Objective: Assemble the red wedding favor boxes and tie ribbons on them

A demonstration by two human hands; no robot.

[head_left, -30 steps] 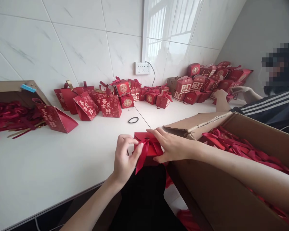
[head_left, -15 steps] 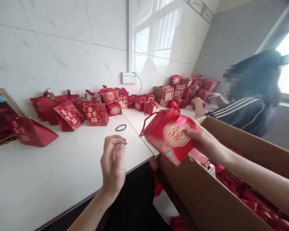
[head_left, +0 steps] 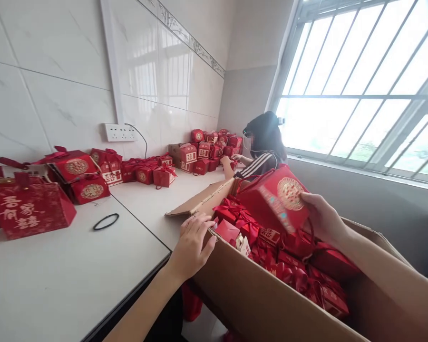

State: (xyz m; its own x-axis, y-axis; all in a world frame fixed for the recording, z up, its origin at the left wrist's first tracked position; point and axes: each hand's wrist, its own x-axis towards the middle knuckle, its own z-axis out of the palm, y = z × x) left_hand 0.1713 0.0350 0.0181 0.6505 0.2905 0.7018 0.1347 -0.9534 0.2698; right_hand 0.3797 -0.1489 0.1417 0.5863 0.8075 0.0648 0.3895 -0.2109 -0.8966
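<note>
My right hand [head_left: 321,213] holds a red gift box [head_left: 271,195] by its side, fingers pinched on it. This box has a round gold emblem and a patterned strip, and it is tilted above the open cardboard box [head_left: 257,289]. Below it, several red gift boxes [head_left: 292,259] with ribbons fill much of the cardboard box. My left hand [head_left: 196,244] grips the near left corner of the cardboard box, its fingers lying over the rim and its thumb on the outer side.
Red bags [head_left: 35,209] and small red boxes [head_left: 82,173] line the wall on the white table [head_left: 57,275]. A black band [head_left: 106,222] lies there. At the far end, a person [head_left: 264,142] handles items beside stacked red boxes [head_left: 210,149]. A power strip [head_left: 120,132] hangs on the wall.
The view has turned right. My right hand has carried the red gift box from the table edge to over the cardboard box. My left hand has moved onto the cardboard box's rim.
</note>
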